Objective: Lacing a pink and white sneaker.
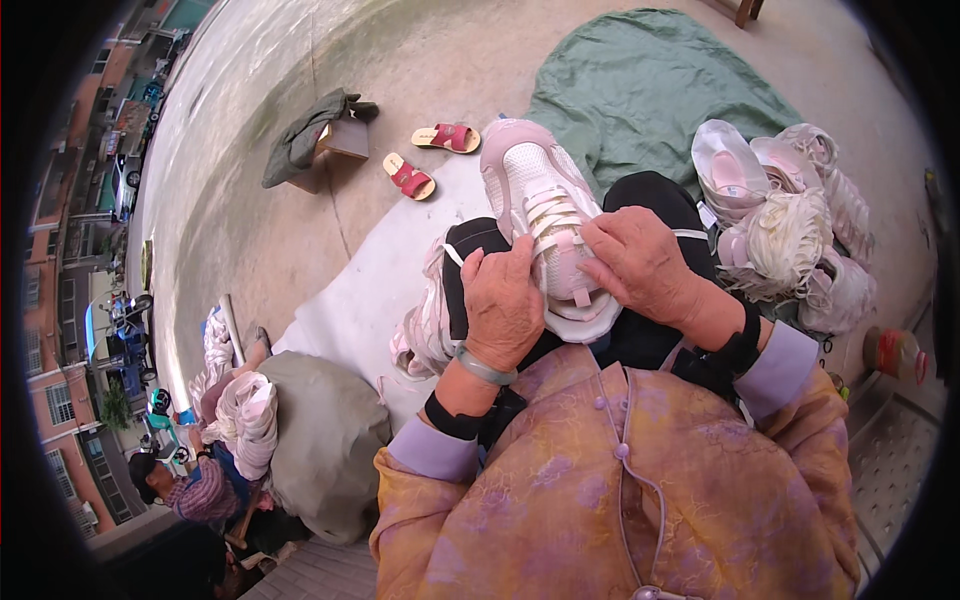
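A white and pink sneaker rests on my lap, its toe pointing away from me. White shoelace crosses its front in several rows below the toe. My left hand is closed at the left eyelet edge, thumb and finger pinched on the lace; a lace end pokes out to its left. At the right edge, my right hand pinches the lace too, with a white length trailing past its knuckles. The pink tongue shows between both hands. The fingertips partly hide the lace.
Several similar sneakers are heaped at my right, and more lie by my left knee. A green cloth spreads ahead. Red slippers and a cloth-topped box stand ahead left. Another person sits beyond a grey-covered mound.
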`<action>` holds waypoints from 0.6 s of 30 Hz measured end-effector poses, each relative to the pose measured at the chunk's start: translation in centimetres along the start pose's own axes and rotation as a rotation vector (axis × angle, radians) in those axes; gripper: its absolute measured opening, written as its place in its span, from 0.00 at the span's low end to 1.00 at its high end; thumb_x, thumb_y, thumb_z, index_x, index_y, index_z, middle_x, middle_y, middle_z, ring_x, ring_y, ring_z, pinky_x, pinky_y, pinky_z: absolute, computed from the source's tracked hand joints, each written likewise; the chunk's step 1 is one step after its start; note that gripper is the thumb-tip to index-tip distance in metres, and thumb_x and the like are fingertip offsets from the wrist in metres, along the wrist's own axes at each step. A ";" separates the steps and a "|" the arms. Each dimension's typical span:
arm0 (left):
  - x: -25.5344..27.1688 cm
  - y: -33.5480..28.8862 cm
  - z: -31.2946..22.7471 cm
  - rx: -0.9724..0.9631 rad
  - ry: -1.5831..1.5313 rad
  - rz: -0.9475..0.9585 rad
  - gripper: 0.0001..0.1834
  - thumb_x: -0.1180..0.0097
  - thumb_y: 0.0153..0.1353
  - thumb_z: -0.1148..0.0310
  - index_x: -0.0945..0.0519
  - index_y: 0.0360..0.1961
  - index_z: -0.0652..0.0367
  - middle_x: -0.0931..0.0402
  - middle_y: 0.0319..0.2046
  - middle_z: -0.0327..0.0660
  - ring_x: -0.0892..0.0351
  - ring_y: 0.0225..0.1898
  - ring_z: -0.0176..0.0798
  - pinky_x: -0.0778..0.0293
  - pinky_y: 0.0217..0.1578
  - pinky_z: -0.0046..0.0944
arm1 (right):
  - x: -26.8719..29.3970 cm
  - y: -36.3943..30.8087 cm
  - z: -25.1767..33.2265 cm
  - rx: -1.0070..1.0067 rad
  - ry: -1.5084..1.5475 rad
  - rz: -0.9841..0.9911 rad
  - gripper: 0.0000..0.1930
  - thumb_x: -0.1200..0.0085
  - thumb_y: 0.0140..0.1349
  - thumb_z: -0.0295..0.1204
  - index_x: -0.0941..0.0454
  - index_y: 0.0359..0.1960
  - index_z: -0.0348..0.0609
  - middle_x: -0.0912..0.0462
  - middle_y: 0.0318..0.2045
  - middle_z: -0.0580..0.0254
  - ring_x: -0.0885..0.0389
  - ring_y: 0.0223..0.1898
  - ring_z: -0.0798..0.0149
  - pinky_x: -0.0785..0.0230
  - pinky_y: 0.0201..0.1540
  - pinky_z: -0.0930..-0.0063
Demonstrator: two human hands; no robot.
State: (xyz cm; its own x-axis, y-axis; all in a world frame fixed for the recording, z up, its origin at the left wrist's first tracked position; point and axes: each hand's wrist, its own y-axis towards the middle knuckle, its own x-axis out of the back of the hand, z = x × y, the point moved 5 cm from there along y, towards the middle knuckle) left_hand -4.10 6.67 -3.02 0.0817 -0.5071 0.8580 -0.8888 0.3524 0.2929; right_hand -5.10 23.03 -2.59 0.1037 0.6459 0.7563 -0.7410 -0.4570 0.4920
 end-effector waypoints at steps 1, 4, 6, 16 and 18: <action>-0.2 -0.2 0.1 -0.001 -0.004 0.000 0.23 0.51 0.47 0.79 0.29 0.48 0.61 0.25 0.31 0.43 0.26 0.34 0.48 0.35 0.46 0.47 | -0.4 -0.2 0.1 0.016 -0.044 -0.004 0.17 0.40 0.46 0.31 0.27 0.38 0.39 0.27 0.32 0.58 0.27 0.33 0.56 0.33 0.38 0.66; -0.3 -0.5 0.1 -0.025 0.020 -0.073 0.24 0.51 0.45 0.77 0.30 0.48 0.62 0.29 0.24 0.44 0.28 0.27 0.47 0.33 0.34 0.43 | -1.7 -0.5 0.0 0.021 -0.018 -0.041 0.17 0.39 0.46 0.31 0.27 0.38 0.39 0.27 0.32 0.58 0.27 0.33 0.56 0.32 0.36 0.67; -0.3 -0.6 0.0 -0.038 -0.021 -0.099 0.22 0.51 0.47 0.77 0.30 0.47 0.63 0.29 0.22 0.45 0.28 0.24 0.48 0.34 0.26 0.43 | -2.1 -0.5 0.0 0.009 -0.021 -0.056 0.17 0.39 0.46 0.31 0.27 0.38 0.40 0.27 0.32 0.58 0.27 0.34 0.57 0.31 0.35 0.68; 0.6 -0.9 0.5 -0.053 0.130 -0.058 0.08 0.49 0.51 0.74 0.26 0.35 0.56 0.30 0.17 0.41 0.30 0.17 0.47 0.34 0.19 0.43 | 2.7 -0.2 -2.0 -0.116 0.059 0.155 0.10 0.44 0.50 0.33 0.27 0.33 0.46 0.28 0.24 0.60 0.25 0.25 0.56 0.33 0.24 0.67; 1.0 -0.9 0.7 -0.057 0.175 -0.065 0.04 0.48 0.52 0.74 0.29 0.29 0.55 0.32 0.17 0.41 0.29 0.17 0.47 0.34 0.19 0.44 | 3.6 -0.3 -1.9 0.051 -0.132 0.211 0.05 0.47 0.51 0.29 0.29 0.28 0.48 0.33 0.20 0.64 0.27 0.22 0.58 0.35 0.21 0.66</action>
State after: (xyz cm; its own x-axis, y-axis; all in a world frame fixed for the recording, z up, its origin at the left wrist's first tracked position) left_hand -3.49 5.27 -2.68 0.2196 -0.3877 0.8953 -0.8523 0.3703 0.3694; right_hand -5.73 26.65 -0.79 0.0385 0.4495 0.8924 -0.7214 -0.6055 0.3361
